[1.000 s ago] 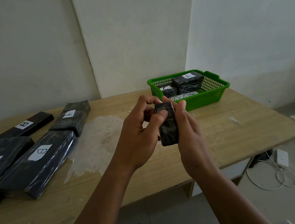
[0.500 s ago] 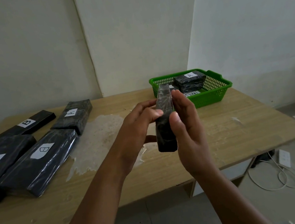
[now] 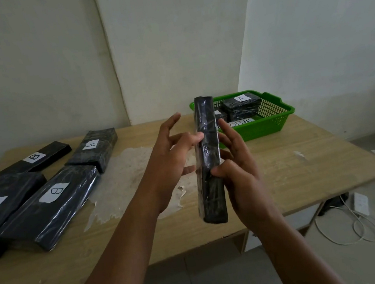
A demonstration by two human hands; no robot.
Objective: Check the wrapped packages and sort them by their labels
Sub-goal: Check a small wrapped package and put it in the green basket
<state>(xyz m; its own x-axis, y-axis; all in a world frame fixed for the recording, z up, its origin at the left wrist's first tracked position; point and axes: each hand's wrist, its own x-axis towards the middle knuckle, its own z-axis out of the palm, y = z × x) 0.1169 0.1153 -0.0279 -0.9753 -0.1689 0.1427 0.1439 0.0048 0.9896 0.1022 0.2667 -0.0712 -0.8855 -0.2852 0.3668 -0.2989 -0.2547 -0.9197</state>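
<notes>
Held package (image 3: 208, 160): black, under glossy clear film showing pale streaks of glare. Packages on the table: four, all black in clear wrap, each bearing a white label with a black letter; slim package marked B (image 3: 34, 157), package marked A (image 3: 93, 150), large package marked B (image 3: 48, 206), package marked C (image 3: 0, 200). Basket (image 3: 271, 123): bright green, open lattice walls. Its contents: black wrapped packages, the topmost (image 3: 241, 105) with a white label lettered A in black. Table (image 3: 291, 164): light wood grain, with a whitish scuffed patch (image 3: 124, 173) near its middle. Walls (image 3: 30, 66): off-white. Cable (image 3: 348, 230) on the floor: white.
</notes>
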